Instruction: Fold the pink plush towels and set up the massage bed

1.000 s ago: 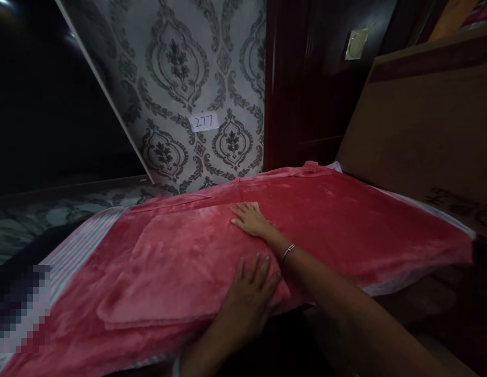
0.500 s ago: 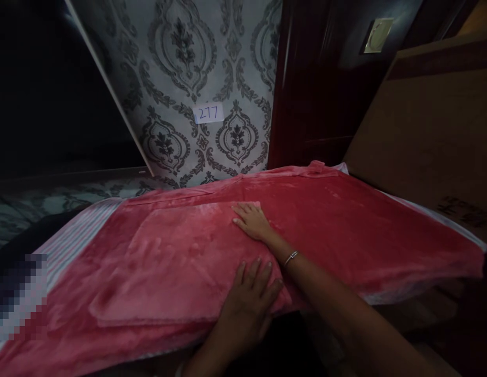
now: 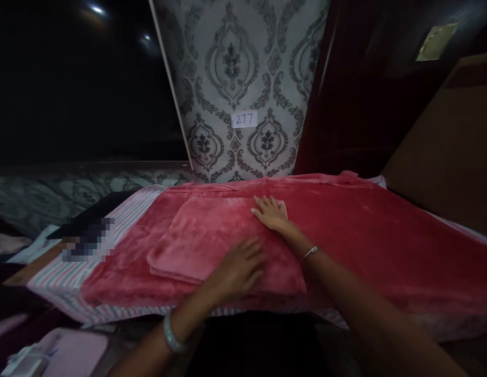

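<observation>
A red fleece blanket (image 3: 369, 235) is spread over a striped sheet (image 3: 121, 220) on a bed. A folded red fleece piece (image 3: 200, 235) lies on top of it. My right hand (image 3: 272, 213) rests flat on the folded piece's far right corner, fingers apart, a thin bracelet on the wrist. My left hand (image 3: 238, 268) lies palm down on the folded piece near its front edge, blurred by motion, a pale bangle on the wrist. Neither hand holds anything.
Patterned grey wallpaper with a paper tag reading 277 (image 3: 244, 119) stands behind the bed. A dark red wooden panel (image 3: 345, 115) and a brown board (image 3: 447, 152) are at the right. A pink object (image 3: 70, 353) lies low at the left.
The camera has swung to the left and back, bringing the bed's left side into view. My left hand has slid leftward across the folded piece. My right hand stays on the far corner.
</observation>
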`<state>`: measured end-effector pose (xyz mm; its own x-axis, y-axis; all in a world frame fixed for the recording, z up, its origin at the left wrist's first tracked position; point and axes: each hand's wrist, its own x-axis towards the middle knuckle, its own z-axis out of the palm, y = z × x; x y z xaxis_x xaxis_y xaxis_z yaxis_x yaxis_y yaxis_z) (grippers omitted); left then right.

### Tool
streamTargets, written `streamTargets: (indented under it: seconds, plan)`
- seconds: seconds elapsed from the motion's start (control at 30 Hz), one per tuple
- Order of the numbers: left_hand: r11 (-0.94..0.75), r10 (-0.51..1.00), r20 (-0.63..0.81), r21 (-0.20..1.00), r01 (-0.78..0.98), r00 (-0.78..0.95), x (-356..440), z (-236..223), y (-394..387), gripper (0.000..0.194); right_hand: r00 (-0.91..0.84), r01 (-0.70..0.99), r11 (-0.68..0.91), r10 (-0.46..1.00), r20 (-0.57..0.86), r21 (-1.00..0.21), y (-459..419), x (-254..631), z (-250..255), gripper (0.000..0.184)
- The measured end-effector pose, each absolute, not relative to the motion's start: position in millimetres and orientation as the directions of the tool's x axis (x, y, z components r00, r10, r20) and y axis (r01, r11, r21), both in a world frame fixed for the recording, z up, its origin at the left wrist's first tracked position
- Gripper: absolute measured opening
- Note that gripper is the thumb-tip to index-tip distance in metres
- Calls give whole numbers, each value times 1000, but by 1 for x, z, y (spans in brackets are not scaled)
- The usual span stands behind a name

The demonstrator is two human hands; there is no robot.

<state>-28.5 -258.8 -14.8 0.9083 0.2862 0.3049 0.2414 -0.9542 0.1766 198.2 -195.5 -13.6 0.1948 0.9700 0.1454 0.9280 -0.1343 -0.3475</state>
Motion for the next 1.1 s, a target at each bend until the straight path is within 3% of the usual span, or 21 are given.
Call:
streamTargets:
  seconds: [0.17,0.3,0.4,0.83,0.97,1.1]
  plan:
    - [-686,675,399,30,727,620,-89,-2,-204,54,46,947,12,983,175,-320,-197,155,-13,63]
    - [-405,867,323,12,914,380,-127,-19,-189,63,45,956,19,976,213,-292,-200,143,-30,64]
    - [-342,916,242,53,938,320,-136,-35,-188,64,41,960,30,969,245,-278,-203,143,-39,64]
    - [-343,921,234,111,933,311,-135,-42,-189,64,47,969,0,982,185,-247,-204,144,-37,63]
    - [-363,925,204,234,902,319,-145,-38,-180,69,33,957,1,993,113,-291,-208,136,-15,66]
    - [-386,909,327,428,818,258,-154,-16,-146,71,-207,922,236,970,124,-309,-215,104,9,64]
